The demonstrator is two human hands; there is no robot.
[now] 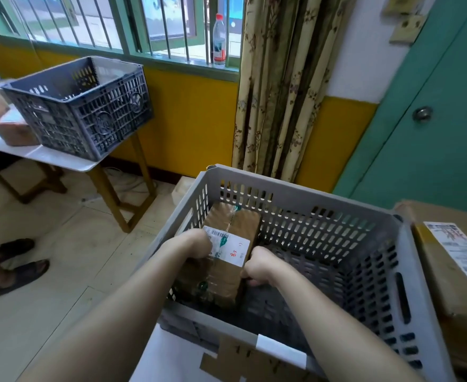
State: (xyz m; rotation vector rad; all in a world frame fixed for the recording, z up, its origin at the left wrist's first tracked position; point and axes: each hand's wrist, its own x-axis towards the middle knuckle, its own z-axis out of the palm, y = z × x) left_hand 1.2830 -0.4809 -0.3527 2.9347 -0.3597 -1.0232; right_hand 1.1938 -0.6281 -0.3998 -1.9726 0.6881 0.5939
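A brown cardboard parcel, oblong and wrapped with clear glossy tape, was found inside a light grey perforated plastic crate, in its left part and close beside the left wall. The long axis of the parcel was directed away from the person, toward the far wall of the crate, with the far end turned a little to the right. A white printed label with a barcode and a red handwritten mark was stuck on its top face.

The parcel was held between both hands at its near half. The left hand was placed on the left long edge and the right hand on the right long edge, slightly nearer to the person. The fingers of both hands were curled around the sides of the parcel and gripped it; the fingertips were hidden under the hands. Whether the parcel was resting on the crate floor or was lifted from it could not be told.

The cardboard looked stiff, with sharp corners, and the tape looked slippery. It is judged that a straight upward pull along the left wall would be needed, because the parcel was enclosed by the tall walls.

A larger cardboard box was seen just beside the crate, at the right.
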